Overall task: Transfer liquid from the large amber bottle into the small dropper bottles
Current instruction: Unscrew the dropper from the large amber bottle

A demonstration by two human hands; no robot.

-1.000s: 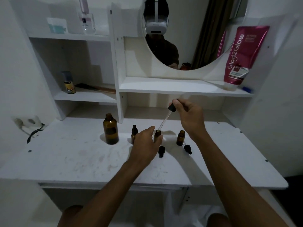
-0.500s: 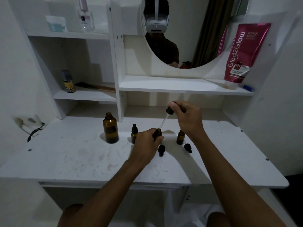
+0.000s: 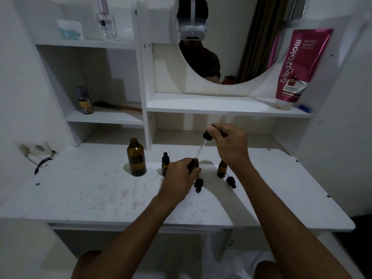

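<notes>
While our left hand point(image 3: 181, 175) curls its fingers round a small amber glass dropper bottle point(image 3: 194, 163) on the white tabletop point(image 3: 100, 198), our right hand point(image 3: 229, 141) pinches the black bulb of a clear glass dropper point(image 3: 201, 149), tip at that bottle's mouth. The large amber glass bottle point(image 3: 136, 160) stands uncapped at nine o'clock.

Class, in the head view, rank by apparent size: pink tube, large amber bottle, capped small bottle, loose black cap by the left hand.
1. pink tube
2. large amber bottle
3. capped small bottle
4. loose black cap
No two look alike.
</notes>
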